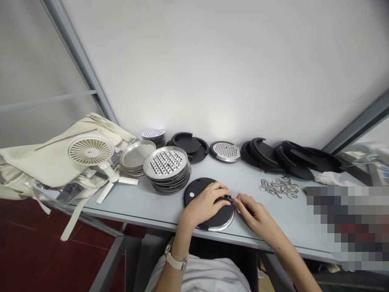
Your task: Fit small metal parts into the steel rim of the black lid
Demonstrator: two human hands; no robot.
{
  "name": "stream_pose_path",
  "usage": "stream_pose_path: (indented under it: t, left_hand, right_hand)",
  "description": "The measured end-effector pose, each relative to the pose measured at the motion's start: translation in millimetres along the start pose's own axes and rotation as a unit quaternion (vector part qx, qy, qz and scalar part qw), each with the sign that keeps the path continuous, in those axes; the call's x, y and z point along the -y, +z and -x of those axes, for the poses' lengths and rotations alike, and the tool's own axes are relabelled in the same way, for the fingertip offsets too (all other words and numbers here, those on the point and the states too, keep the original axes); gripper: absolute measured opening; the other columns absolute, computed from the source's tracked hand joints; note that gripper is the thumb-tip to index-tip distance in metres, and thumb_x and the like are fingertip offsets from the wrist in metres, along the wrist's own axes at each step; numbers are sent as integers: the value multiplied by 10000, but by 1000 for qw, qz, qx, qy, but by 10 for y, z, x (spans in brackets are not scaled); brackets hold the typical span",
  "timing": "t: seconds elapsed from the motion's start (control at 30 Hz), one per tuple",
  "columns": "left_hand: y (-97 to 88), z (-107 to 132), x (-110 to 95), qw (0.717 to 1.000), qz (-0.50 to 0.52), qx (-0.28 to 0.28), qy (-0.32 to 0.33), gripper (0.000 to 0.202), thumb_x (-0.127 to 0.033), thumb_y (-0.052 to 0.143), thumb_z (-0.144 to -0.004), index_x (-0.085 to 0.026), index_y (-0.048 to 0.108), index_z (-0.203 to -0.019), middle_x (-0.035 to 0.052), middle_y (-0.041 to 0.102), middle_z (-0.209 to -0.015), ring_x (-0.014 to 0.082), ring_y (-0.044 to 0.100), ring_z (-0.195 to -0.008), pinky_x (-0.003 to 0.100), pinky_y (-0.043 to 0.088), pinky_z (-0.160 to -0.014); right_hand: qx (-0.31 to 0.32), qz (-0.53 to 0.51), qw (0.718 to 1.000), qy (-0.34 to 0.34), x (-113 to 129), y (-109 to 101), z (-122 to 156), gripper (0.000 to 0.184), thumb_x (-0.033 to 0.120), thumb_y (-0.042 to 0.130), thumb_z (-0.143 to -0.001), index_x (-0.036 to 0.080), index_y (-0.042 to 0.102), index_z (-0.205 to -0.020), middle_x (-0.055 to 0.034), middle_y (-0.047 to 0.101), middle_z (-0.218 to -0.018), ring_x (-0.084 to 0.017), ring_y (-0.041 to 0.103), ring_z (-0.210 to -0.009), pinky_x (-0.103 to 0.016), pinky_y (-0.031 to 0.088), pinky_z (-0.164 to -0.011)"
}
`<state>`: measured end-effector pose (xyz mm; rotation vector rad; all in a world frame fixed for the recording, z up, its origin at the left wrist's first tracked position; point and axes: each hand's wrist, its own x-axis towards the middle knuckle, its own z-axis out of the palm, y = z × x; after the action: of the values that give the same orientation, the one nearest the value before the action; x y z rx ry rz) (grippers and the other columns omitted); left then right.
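Note:
My left hand (204, 202) lies on a round black lid (197, 190) that sits on a metal disc (223, 224) at the table's near edge; its fingers press down on the lid's right side. My right hand (253, 211) is just right of the disc, with its fingertips pinched on a small metal ring (235, 200) at the lid's rim. The two hands almost touch there.
A stack of perforated metal discs (166, 164) and plain metal plates (136, 156) stands left of the hands. Black lids (267, 156) line the back wall. A heap of metal rings (279, 187) lies to the right. A small white fan (91, 152) rests on a cream bag (45, 162).

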<state>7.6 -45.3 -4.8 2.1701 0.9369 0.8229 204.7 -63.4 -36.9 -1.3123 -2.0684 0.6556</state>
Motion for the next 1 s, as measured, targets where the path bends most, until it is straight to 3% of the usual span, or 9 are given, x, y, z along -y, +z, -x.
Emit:
stream_pose_path:
  t: [0.5,1.0]
  left_hand:
    - [2,3,12,1000,-6,5,9,262,-189,536,-909,-233,632,-1149,42,582,-1189,183,523,-1143,321,387,-1044]
    - [16,13,36,1000,-6,0,12,258,-218,534,-916,-229,639,-1152,42,579,-1192,183,514,-1151,309,382,-1050]
  right_hand:
    - [20,15,1000,-4,44,-43,11,313,372,364,-985,226,482,-734,6,523,-664,-194,507,-693,-310,423,-656]
    - [36,4,999,-5,51,-50,4,370,382,329,-1002,228,427,-680,2,532,-663,-195,509,-690,-314,404,-683]
